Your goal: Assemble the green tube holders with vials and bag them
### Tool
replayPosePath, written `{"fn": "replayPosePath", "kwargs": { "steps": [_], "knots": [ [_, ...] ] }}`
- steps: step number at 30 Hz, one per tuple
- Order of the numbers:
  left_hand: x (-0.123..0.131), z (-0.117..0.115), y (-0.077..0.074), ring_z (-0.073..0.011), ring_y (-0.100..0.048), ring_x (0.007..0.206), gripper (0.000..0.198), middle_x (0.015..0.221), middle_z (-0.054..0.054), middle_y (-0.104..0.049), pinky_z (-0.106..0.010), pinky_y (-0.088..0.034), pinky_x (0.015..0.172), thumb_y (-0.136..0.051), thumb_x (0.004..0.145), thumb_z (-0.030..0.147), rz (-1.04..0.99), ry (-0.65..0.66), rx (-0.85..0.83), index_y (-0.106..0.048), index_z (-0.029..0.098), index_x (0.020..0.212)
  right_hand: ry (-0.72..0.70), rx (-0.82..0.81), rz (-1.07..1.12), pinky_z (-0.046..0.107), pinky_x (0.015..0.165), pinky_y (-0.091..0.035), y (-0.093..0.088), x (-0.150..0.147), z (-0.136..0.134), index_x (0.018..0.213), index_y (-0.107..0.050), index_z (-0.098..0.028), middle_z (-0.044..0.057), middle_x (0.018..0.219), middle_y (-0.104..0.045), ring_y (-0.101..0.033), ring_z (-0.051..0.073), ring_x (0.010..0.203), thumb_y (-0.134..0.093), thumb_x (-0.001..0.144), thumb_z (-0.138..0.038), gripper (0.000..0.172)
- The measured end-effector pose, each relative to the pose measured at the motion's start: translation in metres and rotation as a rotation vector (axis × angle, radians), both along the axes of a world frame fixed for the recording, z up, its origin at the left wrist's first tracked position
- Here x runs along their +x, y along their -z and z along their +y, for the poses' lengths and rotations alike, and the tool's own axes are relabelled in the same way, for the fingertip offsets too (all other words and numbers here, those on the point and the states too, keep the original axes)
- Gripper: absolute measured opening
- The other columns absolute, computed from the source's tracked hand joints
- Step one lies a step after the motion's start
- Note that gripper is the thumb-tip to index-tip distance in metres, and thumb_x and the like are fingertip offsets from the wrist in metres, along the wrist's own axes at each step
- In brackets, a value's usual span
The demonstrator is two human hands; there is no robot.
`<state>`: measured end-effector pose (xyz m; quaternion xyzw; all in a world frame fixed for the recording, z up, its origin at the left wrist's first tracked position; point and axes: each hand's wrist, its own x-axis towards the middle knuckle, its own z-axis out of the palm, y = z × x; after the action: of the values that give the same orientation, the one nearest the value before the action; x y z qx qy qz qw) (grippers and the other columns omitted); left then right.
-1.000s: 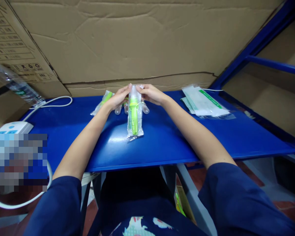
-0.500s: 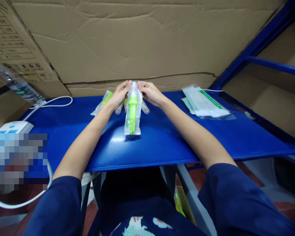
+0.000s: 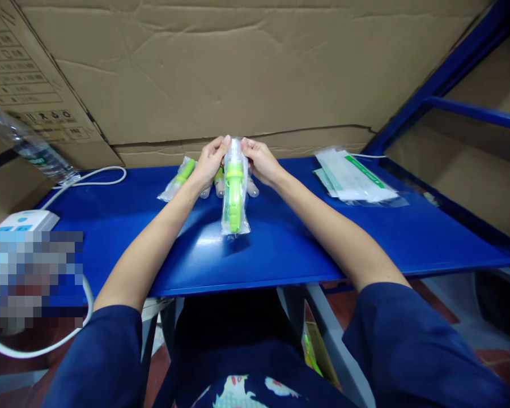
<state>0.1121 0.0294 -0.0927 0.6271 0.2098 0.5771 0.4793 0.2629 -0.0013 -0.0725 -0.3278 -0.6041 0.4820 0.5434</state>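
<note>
A clear plastic bag (image 3: 245, 222) with a green, clear-topped bottle-like item (image 3: 235, 195) inside hangs between my hands above the blue table. My left hand (image 3: 212, 161) pinches the bag's upper left edge, and my right hand (image 3: 260, 160) pinches its upper right edge. Behind them, several similar green and clear items lie on the table, partly hidden by my hands and the held bag. Left of my left hand lies another bagged green item (image 3: 181, 177), its near side partly covered by my forearm.
Flat printed plastic packets (image 3: 359, 177) are stacked at the table's right. On the left are a clear water bottle (image 3: 36, 148), a white power strip (image 3: 28, 221) and a looped white cable (image 3: 106, 169). Cardboard (image 3: 255, 68) stands along the back of the blue table (image 3: 280, 243).
The held bag has shifted slightly right, and the green item inside has turned a little. Both hands keep their hold at the top of the bag.
</note>
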Motion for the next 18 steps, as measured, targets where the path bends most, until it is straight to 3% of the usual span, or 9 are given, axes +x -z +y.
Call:
{"fn": "replayPosePath", "kwargs": {
  "steps": [10,18],
  "knots": [
    [0.005,-0.008,-0.003,-0.0070,-0.037,0.055,0.055,0.064,0.004,-0.039,-0.022,-0.033,0.054,-0.071,0.100,0.055,-0.011,-0.051,0.002,-0.046,0.018,0.066,0.023,0.006,0.019,0.023,0.048,-0.026,0.007,0.000,0.005,0.071,-0.043,-0.023,-0.005,0.063,-0.034,-0.025,0.009,0.054,-0.073,0.099,-0.057,0.053],
    [0.012,-0.018,-0.009,-0.0070,-0.036,0.053,0.054,0.061,0.005,-0.038,-0.023,-0.034,0.052,-0.074,0.096,0.055,-0.042,-0.129,-0.119,-0.047,0.019,0.066,0.032,-0.030,0.057,0.022,0.047,-0.026,0.008,-0.003,0.007,0.074,-0.045,-0.022,-0.007,0.062,-0.036,-0.026,0.008,0.053,-0.073,0.099,-0.059,0.052]
  ]
}}
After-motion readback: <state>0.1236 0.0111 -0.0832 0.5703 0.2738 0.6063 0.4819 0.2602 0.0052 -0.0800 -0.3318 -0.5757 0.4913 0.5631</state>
